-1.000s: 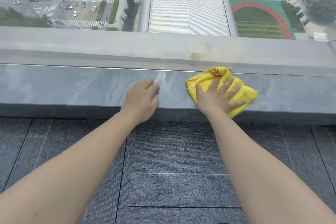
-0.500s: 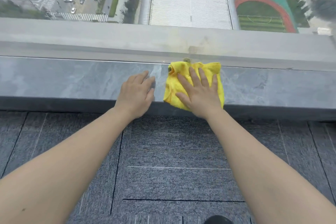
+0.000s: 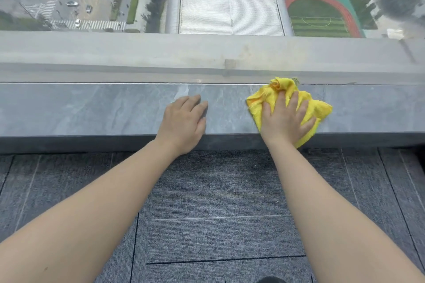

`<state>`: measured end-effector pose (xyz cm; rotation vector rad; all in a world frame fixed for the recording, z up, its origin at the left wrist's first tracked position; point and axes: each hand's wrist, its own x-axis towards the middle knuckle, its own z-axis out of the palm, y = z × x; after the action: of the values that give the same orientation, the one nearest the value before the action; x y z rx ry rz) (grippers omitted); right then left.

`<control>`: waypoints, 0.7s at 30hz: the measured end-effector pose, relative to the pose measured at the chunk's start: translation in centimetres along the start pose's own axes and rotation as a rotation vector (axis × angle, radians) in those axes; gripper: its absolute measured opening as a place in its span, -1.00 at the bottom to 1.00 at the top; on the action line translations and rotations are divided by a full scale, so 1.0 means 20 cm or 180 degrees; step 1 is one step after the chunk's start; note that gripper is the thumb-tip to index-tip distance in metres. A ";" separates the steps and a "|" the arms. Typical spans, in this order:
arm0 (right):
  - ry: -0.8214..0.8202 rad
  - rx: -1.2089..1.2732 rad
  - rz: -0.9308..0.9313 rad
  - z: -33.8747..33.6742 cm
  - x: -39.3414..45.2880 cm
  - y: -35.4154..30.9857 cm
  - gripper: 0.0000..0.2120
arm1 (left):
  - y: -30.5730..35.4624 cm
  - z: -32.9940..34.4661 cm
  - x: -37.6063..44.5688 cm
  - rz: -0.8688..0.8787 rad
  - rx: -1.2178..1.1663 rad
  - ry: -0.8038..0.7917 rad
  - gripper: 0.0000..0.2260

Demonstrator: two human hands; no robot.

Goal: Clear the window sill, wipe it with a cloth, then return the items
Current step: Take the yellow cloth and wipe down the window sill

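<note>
A grey stone window sill (image 3: 92, 110) runs across the view below the glass. A crumpled yellow cloth (image 3: 319, 108) lies on it right of centre, one corner hanging over the front edge. My right hand (image 3: 285, 122) presses flat on the cloth with its fingers spread. My left hand (image 3: 184, 122) rests palm down on the bare sill, a short way left of the cloth, holding nothing. No other items show on this stretch of sill.
Behind the sill stands the window glass (image 3: 230, 2), with an outer concrete ledge (image 3: 138, 53) and a street far below. Grey carpet tiles (image 3: 218, 202) cover the floor under my arms. A dark shoe tip (image 3: 270, 280) shows at the bottom edge.
My right hand swept the cloth left towards my left hand, then back right to where it now lies. My left hand stayed planted on the sill.
</note>
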<state>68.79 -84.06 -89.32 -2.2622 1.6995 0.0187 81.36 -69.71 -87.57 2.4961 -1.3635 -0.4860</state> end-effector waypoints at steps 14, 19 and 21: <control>-0.0497 -0.0806 -0.1936 -0.03 -0.08 -0.09 -0.45 | -0.03 -0.06 0.04 0.0359 -0.0051 0.0180 -0.53; -0.0499 -0.0865 -0.1477 -0.09 -0.01 0.06 -0.46 | -0.01 -0.07 0.08 0.0441 -0.0069 0.0117 -0.39; -0.0417 -0.0776 -0.0943 -0.09 0.02 0.10 -0.39 | 0.00 -0.06 0.09 0.0465 -0.0074 0.0037 -0.36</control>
<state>66.81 -85.47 -88.07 -2.6049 1.3452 0.3162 82.79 -71.25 -86.82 2.3555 -1.5132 -0.4527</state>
